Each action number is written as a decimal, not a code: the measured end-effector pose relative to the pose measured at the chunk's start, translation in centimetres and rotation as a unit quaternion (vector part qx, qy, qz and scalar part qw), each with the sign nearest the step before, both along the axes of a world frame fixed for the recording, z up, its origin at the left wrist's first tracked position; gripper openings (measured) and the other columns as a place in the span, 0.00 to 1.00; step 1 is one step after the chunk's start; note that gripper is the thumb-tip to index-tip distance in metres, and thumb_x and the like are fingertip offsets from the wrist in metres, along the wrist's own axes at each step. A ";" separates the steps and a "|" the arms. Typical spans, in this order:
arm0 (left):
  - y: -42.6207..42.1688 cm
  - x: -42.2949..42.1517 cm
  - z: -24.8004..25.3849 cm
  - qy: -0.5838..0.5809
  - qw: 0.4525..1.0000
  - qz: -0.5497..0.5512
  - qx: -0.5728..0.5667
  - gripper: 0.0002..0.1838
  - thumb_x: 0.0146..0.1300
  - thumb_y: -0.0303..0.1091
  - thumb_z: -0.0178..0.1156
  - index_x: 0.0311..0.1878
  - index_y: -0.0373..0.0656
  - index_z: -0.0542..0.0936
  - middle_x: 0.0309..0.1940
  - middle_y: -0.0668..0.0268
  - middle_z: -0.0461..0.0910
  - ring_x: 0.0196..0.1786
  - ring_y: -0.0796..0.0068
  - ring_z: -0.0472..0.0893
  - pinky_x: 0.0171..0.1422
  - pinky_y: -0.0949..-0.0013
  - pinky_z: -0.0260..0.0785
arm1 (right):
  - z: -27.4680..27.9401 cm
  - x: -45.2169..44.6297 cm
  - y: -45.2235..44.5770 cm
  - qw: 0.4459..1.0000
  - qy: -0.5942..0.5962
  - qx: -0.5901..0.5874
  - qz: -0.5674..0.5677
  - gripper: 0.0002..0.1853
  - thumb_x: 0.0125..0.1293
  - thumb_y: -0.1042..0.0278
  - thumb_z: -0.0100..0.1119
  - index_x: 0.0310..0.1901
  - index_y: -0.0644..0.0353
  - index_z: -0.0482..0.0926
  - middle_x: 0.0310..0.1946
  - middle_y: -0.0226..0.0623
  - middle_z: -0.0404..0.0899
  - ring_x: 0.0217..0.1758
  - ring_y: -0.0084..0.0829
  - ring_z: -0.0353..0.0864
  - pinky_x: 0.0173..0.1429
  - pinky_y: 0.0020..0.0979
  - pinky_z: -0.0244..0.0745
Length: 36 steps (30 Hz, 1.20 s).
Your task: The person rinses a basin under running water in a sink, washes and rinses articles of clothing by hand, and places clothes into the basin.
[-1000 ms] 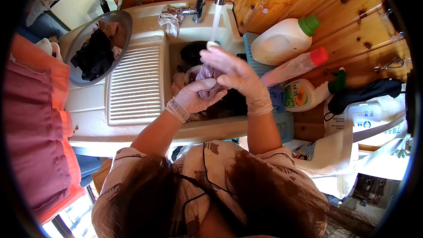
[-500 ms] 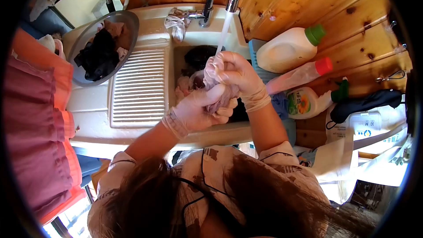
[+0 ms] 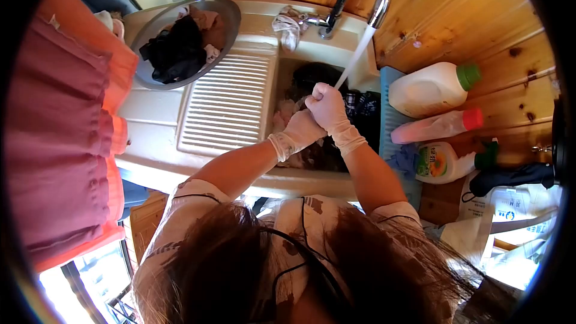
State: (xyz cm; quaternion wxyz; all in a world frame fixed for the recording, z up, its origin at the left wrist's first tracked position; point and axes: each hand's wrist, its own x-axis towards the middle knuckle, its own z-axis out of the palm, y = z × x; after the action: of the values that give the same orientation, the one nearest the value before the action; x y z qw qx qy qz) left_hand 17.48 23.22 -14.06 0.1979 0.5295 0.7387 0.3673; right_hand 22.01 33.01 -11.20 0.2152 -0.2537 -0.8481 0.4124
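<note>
Both hands wear thin pale gloves and meet above the sink basin, under the tap's stream. My left hand is closed, and my right hand is a fist pressed against it. Whatever lies inside the two fists is hidden in this view. Water runs from the metal tap down beside my right hand. Dark wet clothes lie in the basin behind and to the right of my hands, with a pink cloth at its left side.
A grey bowl of dark and pink clothes stands left of the ribbed washboard. A small cloth hangs by the tap base. On the right lie a green-capped bottle, a red-capped bottle and a spray bottle.
Both hands have closed into fists pressed together, and the mauve cloth seen between them earlier is now hidden. The camera view has shifted, moving the sink and bottles rightward.
</note>
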 end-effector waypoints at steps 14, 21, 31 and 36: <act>-8.6 -22.2 12.1 0.197 0.894 0.393 0.090 0.28 0.51 0.46 0.69 0.50 0.38 0.77 0.45 0.56 0.80 0.51 0.58 0.79 0.56 0.63 0.70 | -8.6 -3.1 5.5 0.974 -0.002 -0.135 0.183 0.16 0.64 0.59 0.57 0.48 0.60 0.80 0.46 0.39 0.81 0.47 0.40 0.80 0.59 0.32 0.71; -10.2 -19.1 11.5 0.477 0.811 0.313 0.131 0.24 0.61 0.36 0.60 0.60 0.39 0.72 0.56 0.49 0.74 0.62 0.54 0.71 0.65 0.58 0.62 | -10.8 1.4 -0.5 0.847 -0.490 0.186 0.091 0.30 0.57 0.62 0.59 0.63 0.36 0.67 0.71 0.37 0.50 0.74 0.43 0.47 0.66 0.51 0.57; -5.1 -7.5 4.6 -0.207 0.967 0.128 -0.076 0.19 0.62 0.44 0.60 0.50 0.41 0.79 0.43 0.58 0.82 0.45 0.67 0.81 0.50 0.69 0.72 | -11.3 0.9 3.6 0.903 -0.411 0.056 0.109 0.24 0.51 0.53 0.64 0.47 0.59 0.79 0.45 0.45 0.80 0.50 0.45 0.78 0.55 0.34 0.72; -2.4 -7.2 -1.1 -0.451 0.856 0.232 -0.105 0.32 0.60 0.58 0.58 0.54 0.36 0.76 0.33 0.62 0.78 0.35 0.71 0.77 0.39 0.68 0.72 | -2.8 0.5 6.5 0.971 -0.200 -0.093 0.097 0.18 0.53 0.64 0.67 0.41 0.68 0.78 0.33 0.42 0.82 0.37 0.32 0.80 0.45 0.29 0.73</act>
State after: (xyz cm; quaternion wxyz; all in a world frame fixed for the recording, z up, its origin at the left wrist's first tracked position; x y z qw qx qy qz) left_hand 10.26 20.77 -15.12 0.4726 0.0957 0.7040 0.5214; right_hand 22.49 39.56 -13.99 -0.0241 -0.2660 -0.8524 0.4495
